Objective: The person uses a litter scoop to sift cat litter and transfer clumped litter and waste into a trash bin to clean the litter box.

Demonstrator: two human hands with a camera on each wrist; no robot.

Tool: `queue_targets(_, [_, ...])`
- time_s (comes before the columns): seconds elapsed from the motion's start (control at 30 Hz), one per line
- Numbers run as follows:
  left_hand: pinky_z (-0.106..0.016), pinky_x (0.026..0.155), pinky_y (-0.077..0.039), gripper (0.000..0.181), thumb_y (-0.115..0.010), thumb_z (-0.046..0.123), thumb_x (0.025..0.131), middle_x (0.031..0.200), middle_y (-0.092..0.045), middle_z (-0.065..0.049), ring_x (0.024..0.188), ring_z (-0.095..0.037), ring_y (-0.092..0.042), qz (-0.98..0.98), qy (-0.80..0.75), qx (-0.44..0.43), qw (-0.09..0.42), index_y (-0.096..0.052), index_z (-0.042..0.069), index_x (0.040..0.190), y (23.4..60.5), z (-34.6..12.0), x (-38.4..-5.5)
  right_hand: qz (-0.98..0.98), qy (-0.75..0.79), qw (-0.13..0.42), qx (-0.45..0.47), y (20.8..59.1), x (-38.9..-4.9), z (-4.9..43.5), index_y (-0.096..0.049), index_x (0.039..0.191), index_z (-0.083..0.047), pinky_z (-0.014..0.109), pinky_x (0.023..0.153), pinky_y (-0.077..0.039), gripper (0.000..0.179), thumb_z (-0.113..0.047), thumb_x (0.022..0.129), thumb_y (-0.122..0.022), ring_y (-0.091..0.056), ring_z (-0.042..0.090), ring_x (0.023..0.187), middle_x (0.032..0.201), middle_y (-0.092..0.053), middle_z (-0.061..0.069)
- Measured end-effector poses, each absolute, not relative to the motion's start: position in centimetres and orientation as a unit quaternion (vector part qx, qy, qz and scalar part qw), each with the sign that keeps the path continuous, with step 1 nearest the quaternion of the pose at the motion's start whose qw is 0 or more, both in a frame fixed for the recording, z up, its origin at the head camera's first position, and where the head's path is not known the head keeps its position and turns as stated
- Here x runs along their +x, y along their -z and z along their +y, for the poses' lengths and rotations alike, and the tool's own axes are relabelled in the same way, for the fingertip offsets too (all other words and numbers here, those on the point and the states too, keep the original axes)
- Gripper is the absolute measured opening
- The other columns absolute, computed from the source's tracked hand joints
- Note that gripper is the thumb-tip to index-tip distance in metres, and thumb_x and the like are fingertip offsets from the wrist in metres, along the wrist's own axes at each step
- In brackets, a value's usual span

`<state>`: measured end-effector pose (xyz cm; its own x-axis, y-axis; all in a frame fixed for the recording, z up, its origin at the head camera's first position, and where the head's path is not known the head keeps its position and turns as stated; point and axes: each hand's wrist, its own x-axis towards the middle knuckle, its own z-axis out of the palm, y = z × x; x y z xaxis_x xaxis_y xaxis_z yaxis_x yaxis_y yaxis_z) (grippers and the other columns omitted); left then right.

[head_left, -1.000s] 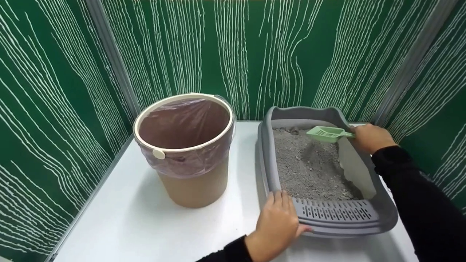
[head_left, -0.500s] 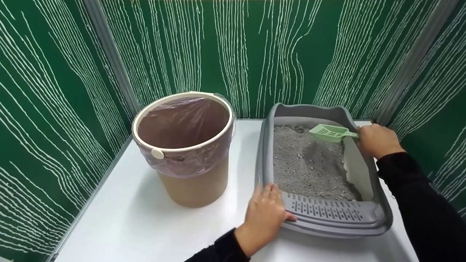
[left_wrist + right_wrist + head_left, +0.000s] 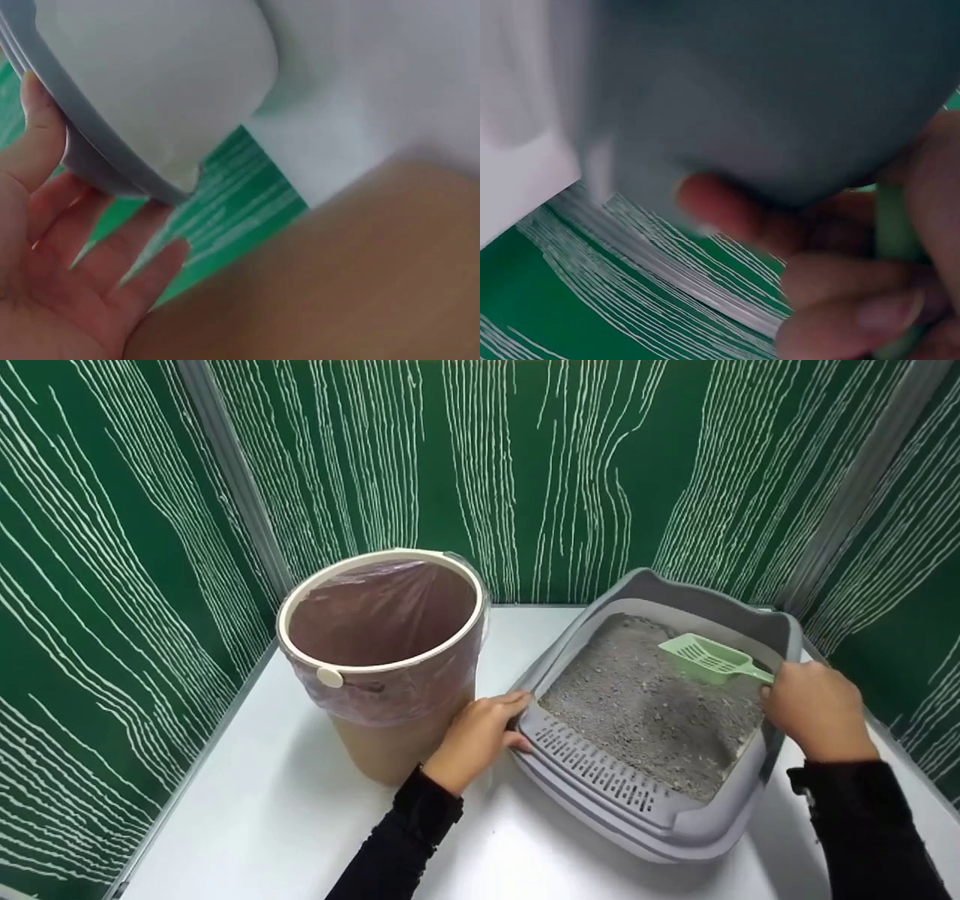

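A grey litter box (image 3: 712,836), turned at an angle on the white table, holds grey litter (image 3: 630,682). My left hand (image 3: 476,739) grips its rim at the corner by the slotted ledge, beside the bin. In the left wrist view, the thumb and fingers of this hand (image 3: 82,255) lie on either side of the rim. My right hand (image 3: 817,709) holds the handle of a green litter scoop (image 3: 705,660) at the box's right side. The slotted head overlaps the litter. In the right wrist view, fingers (image 3: 825,289) curl round the handle (image 3: 896,225), one extended along the box wall (image 3: 742,97).
Left of the box stands a brown trash bin (image 3: 390,727) with a cream rim and a clear liner, close to my left forearm. Green walls (image 3: 525,495) with white streaks enclose the back and sides of the white table (image 3: 247,825).
The litter box has turned clockwise, its slotted ledge swinging left towards the bin. My left hand has moved left and up with the corner; my right hand and the scoop have moved right and down.
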<state>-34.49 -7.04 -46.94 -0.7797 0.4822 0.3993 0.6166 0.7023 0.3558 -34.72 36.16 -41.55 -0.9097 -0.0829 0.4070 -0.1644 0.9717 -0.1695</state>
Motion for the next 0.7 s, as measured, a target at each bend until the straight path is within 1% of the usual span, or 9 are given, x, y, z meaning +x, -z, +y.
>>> queue_targets(0.1, [-0.031, 0.114, -0.044, 0.073, -0.085, 0.026, 0.078, 0.150, -0.060, -0.013, 0.137, -0.027, -0.061, -0.909, 0.262, -0.301, 0.120, -0.063, 0.002, 0.144, 46.9, -7.3, -35.0, -0.974, -0.110, 0.194, 0.041, 41.8, -33.6, 35.5, -0.049, 0.056, -0.003, 0.060, 0.042, -0.038, 0.029, 0.000, 0.083, -0.057, -0.052, 0.045, 0.048, 0.059, -0.052, 0.025])
queue_targets(0.2, [-0.032, 0.118, -0.040, 0.076, -0.083, 0.025, 0.081, 0.155, -0.055, -0.014, 0.143, -0.027, -0.056, -0.910, 0.273, -0.299, 0.092, -0.058, 0.001, 0.149, 46.7, -7.7, -35.4, -0.981, -0.109, 0.160, 0.029, 41.5, -33.4, 34.9, -0.052, 0.056, -0.004, 0.058, 0.043, -0.040, 0.026, 0.001, 0.081, -0.056, -0.054, 0.045, 0.051, 0.060, -0.056, 0.024])
queue_targets(0.33, [-0.036, 0.120, -0.037, 0.077, -0.079, 0.028, 0.087, 0.160, -0.050, -0.015, 0.147, -0.030, -0.051, -0.930, 0.209, -0.289, 0.091, -0.052, -0.001, 0.153, 46.0, -7.3, -34.4, -0.988, -0.108, 0.107, 0.022, 40.3, -33.1, 35.6, -0.054, 0.062, -0.004, 0.055, 0.044, -0.042, 0.028, -0.007, 0.090, -0.058, -0.055, 0.040, 0.056, 0.067, -0.057, 0.024])
queue_targets(0.4, [-0.038, 0.119, -0.040, 0.073, -0.075, 0.034, 0.092, 0.158, -0.052, -0.016, 0.146, -0.031, -0.053, -0.942, 0.131, -0.279, 0.133, -0.053, -0.001, 0.152, 45.4, -6.6, -33.0, -0.988, -0.114, 0.097, 0.023, 39.9, -33.0, 36.1, -0.056, 0.067, -0.002, 0.051, 0.043, -0.043, 0.034, -0.017, 0.098, -0.061, -0.054, 0.036, 0.055, 0.068, -0.056, 0.022])
queue_targets(0.47, [-0.039, 0.113, -0.048, 0.068, -0.074, 0.043, 0.094, 0.149, -0.062, -0.015, 0.136, -0.030, -0.062, -0.935, 0.067, -0.276, 0.213, -0.061, -0.001, 0.144, 44.9, -5.2, -31.1, -0.988, -0.117, 0.101, 0.030, 39.6, -33.2, 36.9, -0.059, 0.071, -0.001, 0.048, 0.044, -0.044, 0.041, -0.027, 0.102, -0.064, -0.053, 0.032, 0.058, 0.070, -0.056, 0.020])
queue_targets(0.5, [-0.036, 0.106, -0.053, 0.062, -0.073, 0.048, 0.095, 0.140, -0.069, -0.011, 0.128, -0.026, -0.068, -0.925, 0.046, -0.274, 0.259, -0.067, 0.002, 0.136, 44.7, -4.2, -30.0, -0.986, -0.122, 0.105, 0.036, 39.5, -33.3, 37.4, -0.062, 0.075, 0.002, 0.050, 0.046, -0.046, 0.044, -0.032, 0.103, -0.065, -0.054, 0.032, 0.060, 0.073, -0.058, 0.021])
queue_targets(0.57, [-0.027, 0.089, -0.058, 0.048, -0.073, 0.055, 0.094, 0.110, -0.078, -0.003, 0.101, -0.016, -0.074, -0.893, 0.038, -0.291, 0.342, -0.077, 0.010, 0.108, 44.4, -1.8, -27.8, -0.985, -0.128, 0.104, 0.058, 39.2, -33.9, 38.4, -0.070, 0.087, 0.007, 0.058, 0.059, -0.053, 0.048, -0.039, 0.103, -0.068, -0.061, 0.040, 0.073, 0.089, -0.065, 0.030])
queue_targets(0.63, [-0.019, 0.073, -0.054, 0.043, -0.070, 0.062, 0.095, 0.088, -0.074, 0.007, 0.080, -0.007, -0.068, -0.862, 0.049, -0.328, 0.384, -0.074, 0.019, 0.090, 44.3, 1.0, -25.6, -0.981, -0.135, 0.102, 0.092, 39.0, -34.6, 39.6, -0.077, 0.098, 0.005, 0.066, 0.076, -0.053, 0.043, -0.038, 0.101, -0.072, -0.065, 0.050, 0.092, 0.109, -0.068, 0.035])
queue_targets(0.7, [-0.016, 0.062, -0.044, 0.049, -0.061, 0.070, 0.098, 0.078, -0.064, 0.013, 0.069, -0.002, -0.057, -0.850, 0.039, -0.361, 0.381, -0.067, 0.025, 0.080, 44.6, 4.0, -23.7, -0.977, -0.141, 0.099, 0.123, 38.9, -35.1, 40.8, -0.080, 0.106, 0.001, 0.062, 0.086, -0.054, 0.039, -0.037, 0.096, -0.080, -0.066, 0.053, 0.107, 0.126, -0.068, 0.034])
